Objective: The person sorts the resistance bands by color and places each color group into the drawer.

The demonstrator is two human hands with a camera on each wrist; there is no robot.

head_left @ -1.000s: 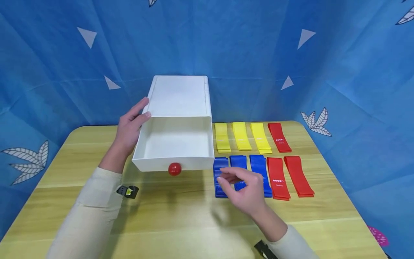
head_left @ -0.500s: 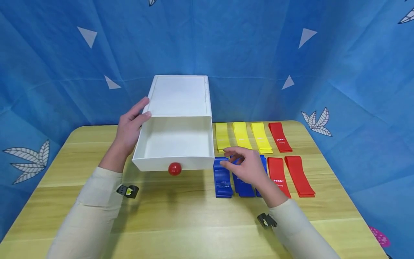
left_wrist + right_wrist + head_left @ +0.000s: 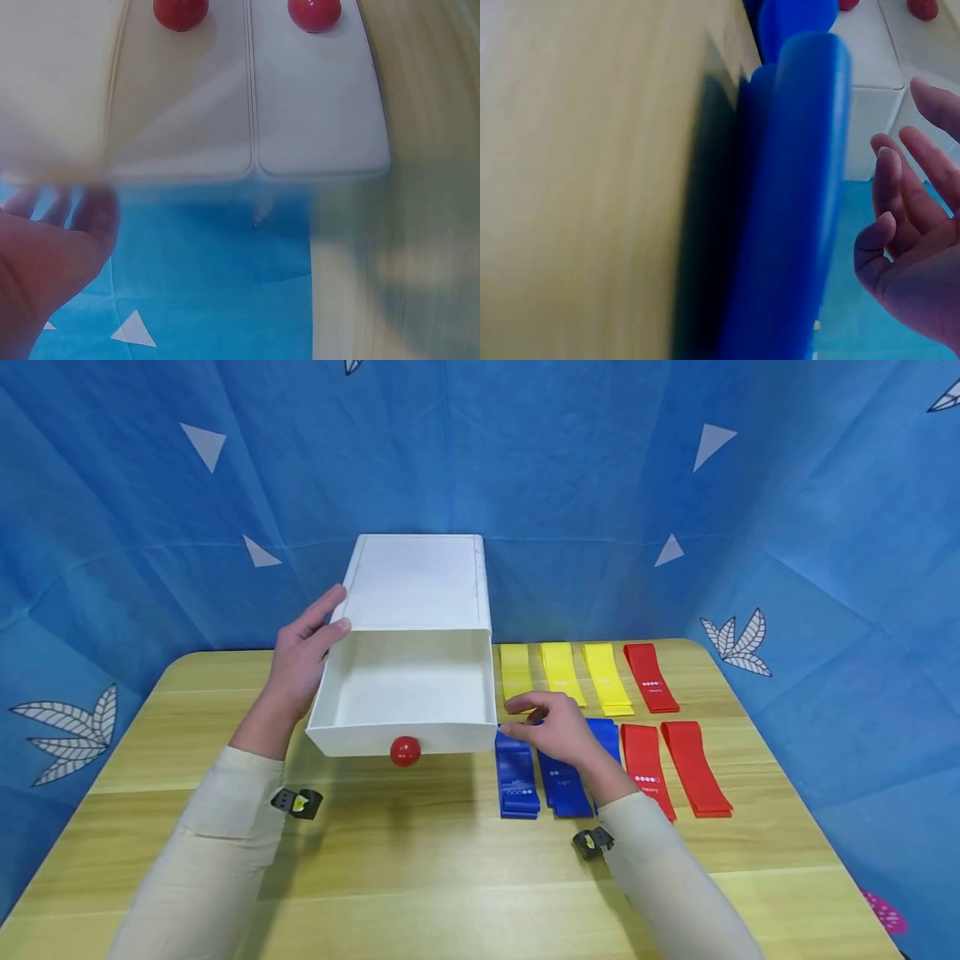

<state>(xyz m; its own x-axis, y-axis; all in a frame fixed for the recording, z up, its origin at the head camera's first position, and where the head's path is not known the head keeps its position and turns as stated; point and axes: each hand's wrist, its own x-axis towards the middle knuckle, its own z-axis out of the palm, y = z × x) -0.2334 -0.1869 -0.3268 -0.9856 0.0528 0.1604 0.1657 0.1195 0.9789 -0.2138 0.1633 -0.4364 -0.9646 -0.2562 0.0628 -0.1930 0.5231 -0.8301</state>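
Note:
A white drawer unit [image 3: 420,583] stands at the back of the table. Its top drawer [image 3: 403,739], with a red ball knob [image 3: 406,752], is pulled out and shows a white inside. My left hand [image 3: 294,668] rests against the unit's left side, thumb at the top front edge; the left wrist view shows that hand [image 3: 52,251] touching the side. Above the blue resistance bands [image 3: 516,777], beside the drawer's right front corner, hovers my right hand [image 3: 551,727]. Its fingers are loosely bent with nothing between them, as the right wrist view of the hand [image 3: 922,247] confirms.
Three yellow bands [image 3: 602,681] and a red band [image 3: 651,678] lie folded in the back row. Two more red bands [image 3: 696,768] lie right of the blue ones. Lower drawers with red knobs [image 3: 314,11] show in the left wrist view. A blue curtain [image 3: 585,485] hangs behind.
My right hand has moved away from me over the blue bands, then slightly left toward the drawer corner. The left hand and the drawer have stayed put.

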